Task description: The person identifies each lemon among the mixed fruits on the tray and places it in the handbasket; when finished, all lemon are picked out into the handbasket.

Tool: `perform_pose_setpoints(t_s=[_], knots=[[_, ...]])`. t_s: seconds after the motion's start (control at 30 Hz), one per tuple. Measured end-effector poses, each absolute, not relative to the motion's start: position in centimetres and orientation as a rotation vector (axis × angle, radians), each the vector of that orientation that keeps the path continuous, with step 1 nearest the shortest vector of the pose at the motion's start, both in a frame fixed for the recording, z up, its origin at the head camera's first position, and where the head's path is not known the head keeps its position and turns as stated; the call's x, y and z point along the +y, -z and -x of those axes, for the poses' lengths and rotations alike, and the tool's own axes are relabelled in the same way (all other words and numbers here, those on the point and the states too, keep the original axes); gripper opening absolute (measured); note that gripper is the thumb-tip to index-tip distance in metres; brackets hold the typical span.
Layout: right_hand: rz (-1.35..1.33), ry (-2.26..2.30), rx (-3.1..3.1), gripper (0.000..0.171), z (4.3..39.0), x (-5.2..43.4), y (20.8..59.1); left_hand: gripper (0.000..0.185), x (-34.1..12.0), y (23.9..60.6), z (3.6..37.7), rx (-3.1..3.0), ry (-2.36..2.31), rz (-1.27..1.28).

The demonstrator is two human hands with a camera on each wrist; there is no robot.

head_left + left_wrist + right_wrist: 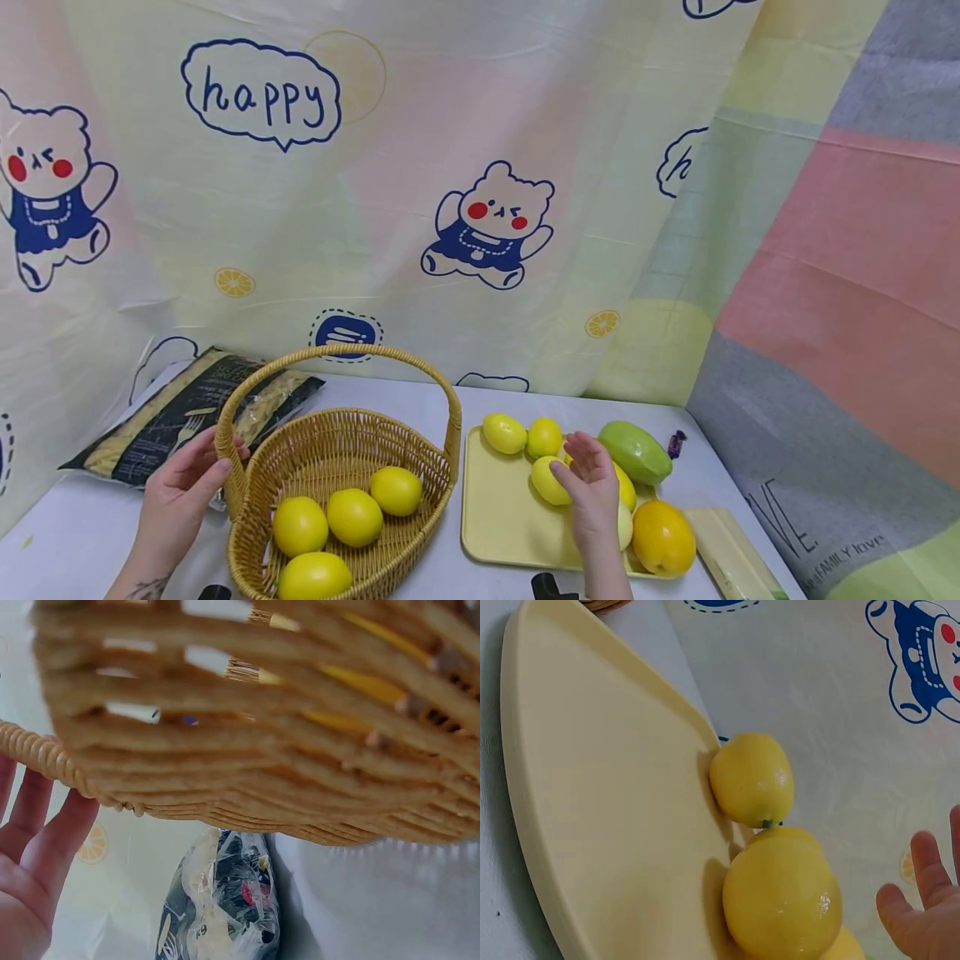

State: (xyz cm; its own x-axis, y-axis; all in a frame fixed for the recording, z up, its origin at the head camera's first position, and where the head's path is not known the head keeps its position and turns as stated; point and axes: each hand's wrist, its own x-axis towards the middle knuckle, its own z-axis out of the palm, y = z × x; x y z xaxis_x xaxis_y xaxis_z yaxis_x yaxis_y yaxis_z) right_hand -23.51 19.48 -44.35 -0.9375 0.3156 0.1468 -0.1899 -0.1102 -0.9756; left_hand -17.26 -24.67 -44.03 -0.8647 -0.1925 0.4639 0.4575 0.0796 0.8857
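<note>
Fingers [572,467] of the right hand [592,496] were relaxed over a lemon [547,482] on the tray [495,525], lower right; left hand [176,492] lay open against the basket [330,467], probably steadying it.

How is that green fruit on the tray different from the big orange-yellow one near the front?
The green fruit is pale green and elongated; the orange-yellow fruit is golden and rounder. The green fruit lies at the far right corner of the tray, slanted; the orange-yellow fruit sits at the near right corner. Both look smooth-skinned and larger than the lemons beside them.
</note>
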Motion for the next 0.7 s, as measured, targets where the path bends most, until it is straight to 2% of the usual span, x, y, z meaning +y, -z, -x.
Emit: perform_pose_setpoints(t_s=[0.53,0.7], knots=[[0.207,-2.034,-1.84,0.043,24.8,18.7,46.1,0.042,-24.8,44.2,17.4,-1.879,1.899,0.254],[0.229,-2.015,-1.872,0.048,25.2,18.4,46.6,0.042,-24.8,44.1,17.3,-1.879,1.905,0.243]])
